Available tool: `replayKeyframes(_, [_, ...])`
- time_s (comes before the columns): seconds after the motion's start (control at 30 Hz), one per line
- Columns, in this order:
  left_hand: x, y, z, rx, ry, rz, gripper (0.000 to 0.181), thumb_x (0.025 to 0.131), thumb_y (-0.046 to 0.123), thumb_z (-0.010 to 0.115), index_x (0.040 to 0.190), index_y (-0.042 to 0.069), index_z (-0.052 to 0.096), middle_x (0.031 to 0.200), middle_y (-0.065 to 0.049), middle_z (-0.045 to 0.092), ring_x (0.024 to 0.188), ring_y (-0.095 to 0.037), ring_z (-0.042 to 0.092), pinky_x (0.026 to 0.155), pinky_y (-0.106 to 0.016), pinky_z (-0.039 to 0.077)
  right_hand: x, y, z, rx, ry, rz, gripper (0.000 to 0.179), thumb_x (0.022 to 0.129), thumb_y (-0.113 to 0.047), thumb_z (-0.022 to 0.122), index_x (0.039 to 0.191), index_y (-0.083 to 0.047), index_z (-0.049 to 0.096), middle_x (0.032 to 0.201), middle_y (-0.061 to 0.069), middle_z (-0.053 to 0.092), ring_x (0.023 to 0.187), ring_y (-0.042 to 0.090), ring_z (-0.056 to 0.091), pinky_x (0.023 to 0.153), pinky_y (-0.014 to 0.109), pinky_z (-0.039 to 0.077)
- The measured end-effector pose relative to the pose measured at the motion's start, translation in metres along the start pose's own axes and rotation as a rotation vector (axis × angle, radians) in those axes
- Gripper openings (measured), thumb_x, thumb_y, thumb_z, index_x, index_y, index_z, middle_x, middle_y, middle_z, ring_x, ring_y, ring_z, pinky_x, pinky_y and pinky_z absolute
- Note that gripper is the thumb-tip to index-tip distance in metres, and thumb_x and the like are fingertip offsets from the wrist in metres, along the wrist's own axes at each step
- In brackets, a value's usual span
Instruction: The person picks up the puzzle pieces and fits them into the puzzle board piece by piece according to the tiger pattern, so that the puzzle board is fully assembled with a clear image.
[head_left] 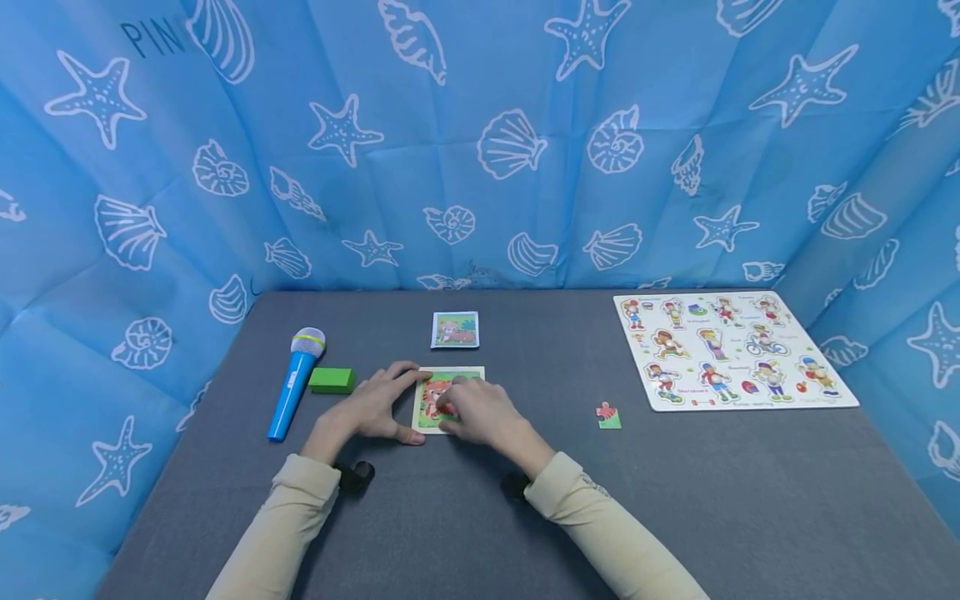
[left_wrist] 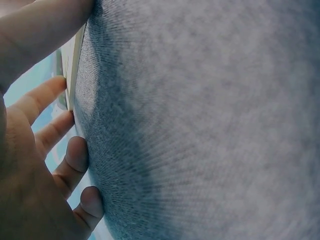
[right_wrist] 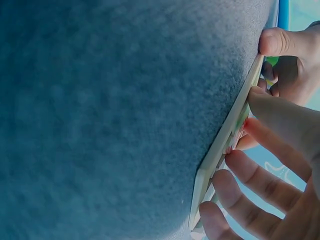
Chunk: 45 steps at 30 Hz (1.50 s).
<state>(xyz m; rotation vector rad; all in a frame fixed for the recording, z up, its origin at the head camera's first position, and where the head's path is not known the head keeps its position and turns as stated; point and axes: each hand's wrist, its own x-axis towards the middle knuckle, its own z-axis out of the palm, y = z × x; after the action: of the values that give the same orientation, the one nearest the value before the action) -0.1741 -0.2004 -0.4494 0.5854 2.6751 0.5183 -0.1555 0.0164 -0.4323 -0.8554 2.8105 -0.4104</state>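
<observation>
A small square jigsaw puzzle [head_left: 430, 410] with a pale frame and a red animal on green lies flat on the grey table. My left hand [head_left: 381, 403] is spread along its left side, forefinger at the upper edge and thumb by the lower left corner. In the left wrist view, the fingertips [left_wrist: 61, 83] touch the frame's edge. Over the puzzle's right part, my right hand [head_left: 483, 410] rests its bent fingertips on the picture. The thumb [right_wrist: 257, 93] touches the near edge in the right wrist view. That hand hides much of the picture. A loose puzzle piece [head_left: 609, 416] lies to the right.
Behind the puzzle lies a second small square picture puzzle [head_left: 455, 330]. A blue toy microphone [head_left: 295, 387] and a green block [head_left: 332, 381] are left of my left hand. A large white board with sports figures [head_left: 712, 395] lies at the back right. A blue curtain [head_left: 450, 192] hangs behind the table.
</observation>
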Motion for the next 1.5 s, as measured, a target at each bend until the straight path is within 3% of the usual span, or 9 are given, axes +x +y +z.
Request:
replayKeyframes(0.17, [0.0004,-0.0005,0.0006,0.003,-0.002,0.0,0.103,0.075,0.06,0.085,0.159,0.023,0.037,0.164,-0.011,0.032,0.143,-0.039,0.039,0.111,-0.067,0.036,0.0007,0.0001,0.0013,0.01,-0.001,-0.008,0.022,0.092,-0.031,0.077,0.11,-0.019,0.081,0.106,0.001,0.072,0.094,0.016,0.069,0.07,0.036,0.057])
replayKeyframes(0.47, [0.0005,-0.0012,0.0007,-0.008,0.003,0.008,0.103,0.074,0.059,0.086,0.158,0.023,0.038,0.163,-0.011,0.033,0.141,-0.039,0.041,0.11,-0.067,0.036,-0.0022,-0.0032,-0.0028,0.021,0.027,-0.025,0.016,0.092,-0.024,0.078,0.105,-0.015,0.082,0.099,0.002,0.073,0.088,0.016,0.068,0.066,0.034,0.055])
replayKeyframes(0.67, [-0.0002,-0.0013,0.0014,-0.009,0.016,0.014,0.102,0.074,0.057,0.087,0.157,0.023,0.039,0.162,-0.011,0.034,0.141,-0.039,0.042,0.11,-0.068,0.036,-0.0036,-0.003,-0.0036,0.073,0.058,-0.02,0.014,0.091,-0.019,0.079,0.104,-0.014,0.081,0.101,0.003,0.075,0.091,0.018,0.07,0.068,0.038,0.057])
replayKeyframes(0.83, [0.0007,-0.001,0.0012,-0.011,0.013,0.012,0.102,0.073,0.057,0.088,0.157,0.024,0.039,0.162,-0.01,0.033,0.141,-0.038,0.041,0.11,-0.067,0.036,-0.0007,-0.0021,-0.0022,0.078,0.035,0.001,0.011,0.092,-0.019,0.078,0.101,-0.015,0.081,0.103,0.003,0.075,0.095,0.018,0.07,0.073,0.041,0.059])
replayKeyframes(1.23, [0.0019,-0.0022,0.0015,0.003,0.013,0.014,0.103,0.074,0.057,0.087,0.157,0.023,0.039,0.162,-0.011,0.033,0.14,-0.039,0.042,0.109,-0.068,0.037,-0.0029,-0.0022,-0.0033,0.02,0.026,-0.008,0.014,0.094,-0.02,0.075,0.107,-0.019,0.081,0.102,0.002,0.073,0.094,0.02,0.07,0.069,0.041,0.057])
replayKeyframes(1.5, [0.0027,-0.0031,0.0019,0.007,0.015,0.018,0.103,0.073,0.058,0.087,0.157,0.024,0.039,0.162,-0.011,0.033,0.14,-0.04,0.042,0.109,-0.068,0.037,-0.0082,0.0053,-0.0073,0.024,0.01,-0.064,0.029,0.094,-0.019,0.075,0.122,-0.021,0.075,0.107,0.002,0.071,0.083,0.013,0.061,0.058,0.028,0.046])
